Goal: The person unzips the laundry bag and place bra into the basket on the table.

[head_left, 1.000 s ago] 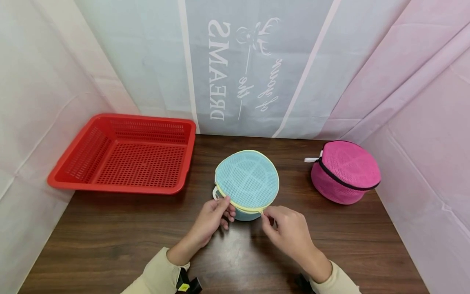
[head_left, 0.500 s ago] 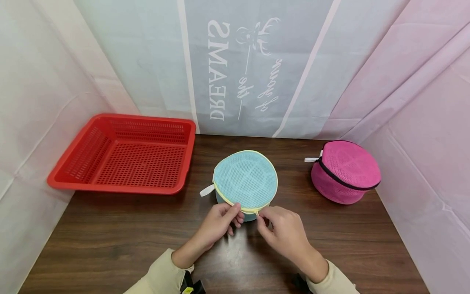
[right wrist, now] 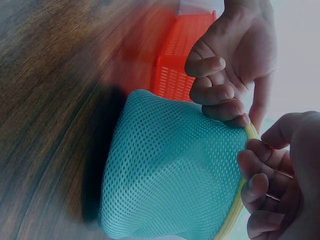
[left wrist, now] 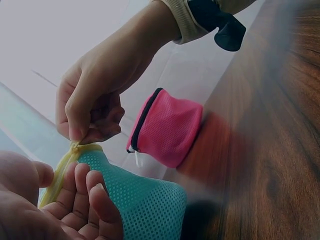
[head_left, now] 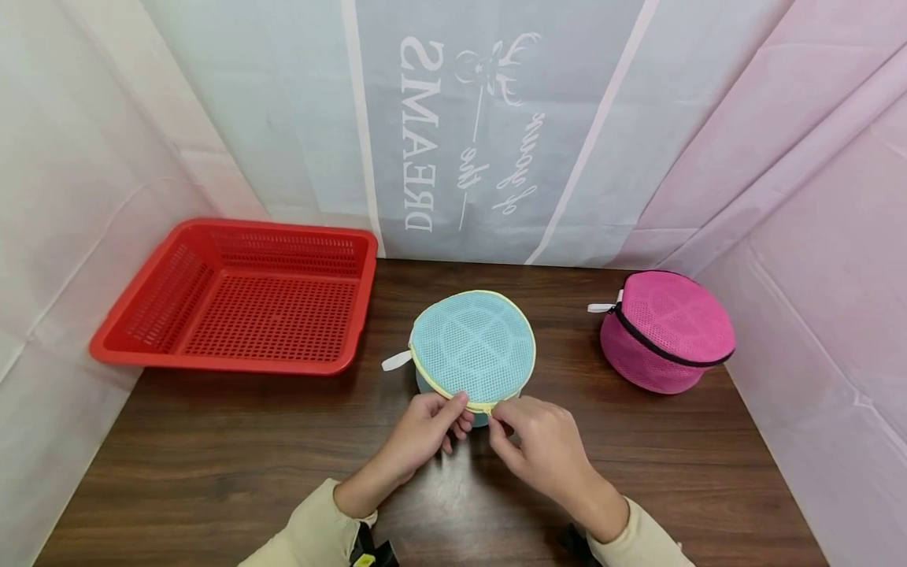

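Note:
A round blue mesh laundry bag (head_left: 473, 346) with a yellow zipper edge stands on the brown table, its white loop tab (head_left: 396, 361) sticking out to the left. My left hand (head_left: 425, 431) pinches the front of the yellow rim between thumb and fingers. Just to its right, my right hand (head_left: 542, 445) pinches the zipper pull (left wrist: 75, 146) at the yellow edge. In the right wrist view the bag's mesh side (right wrist: 170, 165) shows, slightly dented, with the fingers of both hands close together at the rim.
A red plastic basket (head_left: 347, 346) stands at the back left. On the right sits a pink mesh laundry bag (head_left: 666, 331) with a black zipper, near the side curtain (head_left: 815, 315). A grey printed curtain (head_left: 581, 213) hangs behind the table (head_left: 234, 457).
My right hand has slid left along the rim with the zipper pull. My left hand has shifted right along the front edge, and the white tab now sticks out freely.

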A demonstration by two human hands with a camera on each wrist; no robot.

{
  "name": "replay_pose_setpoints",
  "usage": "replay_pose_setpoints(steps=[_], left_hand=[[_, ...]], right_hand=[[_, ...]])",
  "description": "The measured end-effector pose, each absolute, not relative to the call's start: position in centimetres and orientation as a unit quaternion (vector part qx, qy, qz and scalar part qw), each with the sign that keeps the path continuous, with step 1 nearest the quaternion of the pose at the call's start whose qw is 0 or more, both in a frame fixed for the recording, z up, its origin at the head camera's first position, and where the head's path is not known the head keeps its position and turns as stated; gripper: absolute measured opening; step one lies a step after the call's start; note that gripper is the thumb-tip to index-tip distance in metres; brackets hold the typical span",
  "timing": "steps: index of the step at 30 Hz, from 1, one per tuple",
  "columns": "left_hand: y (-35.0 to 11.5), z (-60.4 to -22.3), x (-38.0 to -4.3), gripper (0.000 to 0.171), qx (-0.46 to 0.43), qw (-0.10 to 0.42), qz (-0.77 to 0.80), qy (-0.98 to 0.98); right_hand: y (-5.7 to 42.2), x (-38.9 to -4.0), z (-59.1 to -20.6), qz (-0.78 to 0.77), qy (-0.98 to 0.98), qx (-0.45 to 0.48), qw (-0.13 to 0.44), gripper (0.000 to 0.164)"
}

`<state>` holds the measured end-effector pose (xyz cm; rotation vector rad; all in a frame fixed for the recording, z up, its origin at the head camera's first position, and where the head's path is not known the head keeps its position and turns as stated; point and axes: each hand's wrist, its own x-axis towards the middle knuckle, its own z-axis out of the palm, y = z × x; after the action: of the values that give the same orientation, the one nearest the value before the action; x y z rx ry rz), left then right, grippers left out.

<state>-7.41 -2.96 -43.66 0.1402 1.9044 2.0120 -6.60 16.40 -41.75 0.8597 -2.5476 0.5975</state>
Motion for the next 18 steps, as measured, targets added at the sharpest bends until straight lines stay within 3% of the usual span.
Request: replay_pose_setpoints(steps=[18], left_hand=[[-2.92,-44.36,-7.64,0.040,0.047,0.179,0.709,0.680]], right_hand=[[16.23,-6.80,-41.86,0.209,-0.902,0.329,0.187,0.016]])
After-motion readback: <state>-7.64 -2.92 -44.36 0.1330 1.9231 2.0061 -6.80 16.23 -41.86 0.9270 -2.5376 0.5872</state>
